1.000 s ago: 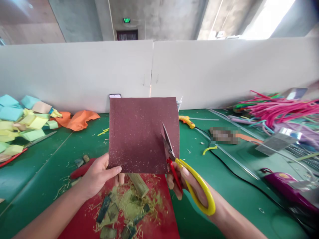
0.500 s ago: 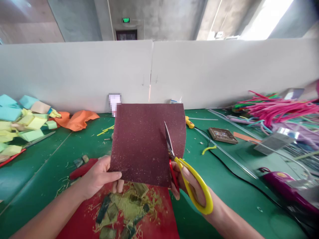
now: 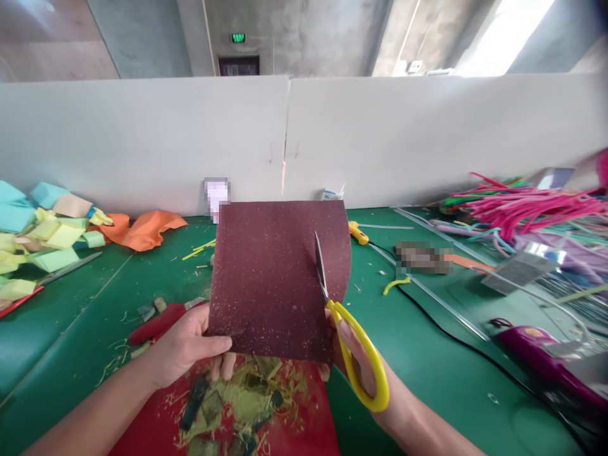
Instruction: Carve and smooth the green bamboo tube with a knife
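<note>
A dark maroon speckled sheet (image 3: 270,278) is held up in front of me. My left hand (image 3: 192,345) pinches its lower left corner, thumb on top and fingers beneath. At the sheet's lower right, my right hand (image 3: 354,354) is closed round yellow-handled scissors (image 3: 363,361). One blade shows over the sheet's face, pointing up; the other is hidden behind the sheet. Below the sheet lies a red mat (image 3: 313,405) with green pieces and thin shavings (image 3: 251,405) on it.
Left are pastel blocks (image 3: 61,234), orange paper (image 3: 147,229) and a red-handled tool (image 3: 156,323). Beyond stands a white partition (image 3: 142,139). Right are a yellow tool (image 3: 358,233), a black cable (image 3: 456,339), pink stems (image 3: 532,206) and a purple device (image 3: 546,354) on the green table (image 3: 403,367).
The scissor handles have swung closer to the sheet, and the red inner part of the handle is now hidden. My left hand and the sheet's lower edge have shifted slightly down.
</note>
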Motion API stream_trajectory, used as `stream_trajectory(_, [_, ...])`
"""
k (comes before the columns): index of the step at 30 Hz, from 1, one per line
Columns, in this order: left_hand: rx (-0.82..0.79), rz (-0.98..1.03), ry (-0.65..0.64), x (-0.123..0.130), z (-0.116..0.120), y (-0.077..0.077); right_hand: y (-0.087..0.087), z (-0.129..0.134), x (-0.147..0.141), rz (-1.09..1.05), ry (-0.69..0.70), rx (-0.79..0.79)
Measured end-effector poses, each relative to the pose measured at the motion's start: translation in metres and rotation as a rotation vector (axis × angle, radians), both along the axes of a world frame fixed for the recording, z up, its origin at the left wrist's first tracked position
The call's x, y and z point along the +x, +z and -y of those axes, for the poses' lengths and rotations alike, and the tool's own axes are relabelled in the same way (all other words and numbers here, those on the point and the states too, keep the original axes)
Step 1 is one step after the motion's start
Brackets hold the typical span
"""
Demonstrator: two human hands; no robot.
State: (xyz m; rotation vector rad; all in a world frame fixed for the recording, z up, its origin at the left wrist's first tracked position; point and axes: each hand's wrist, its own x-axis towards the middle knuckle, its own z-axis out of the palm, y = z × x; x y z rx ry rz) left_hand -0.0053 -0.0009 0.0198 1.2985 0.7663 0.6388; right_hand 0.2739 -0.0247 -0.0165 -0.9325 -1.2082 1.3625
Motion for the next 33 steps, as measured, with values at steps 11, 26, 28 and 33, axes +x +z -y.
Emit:
stream_trajectory(11, [-0.034, 0.0, -0.017, 0.004, 0.003, 0.0, 0.001, 0.005, 0.001, -0.043, -0.056, -0.171])
stream_trajectory(26, [-0.041, -0.026, -0.016, 0.004, 0.002, 0.001, 0.03, 0.011, -0.009, -0.063, -0.009, -0.309])
stream_trajectory(28, [-0.037, -0.036, -0.042, 0.004, 0.003, 0.002, 0.029, 0.01, -0.01, -0.069, -0.042, -0.309])
stream_trajectory(33, [-0.047, -0.077, -0.088, 0.004, 0.006, 0.003, 0.019, 0.004, -0.003, -0.14, -0.037, -0.13])
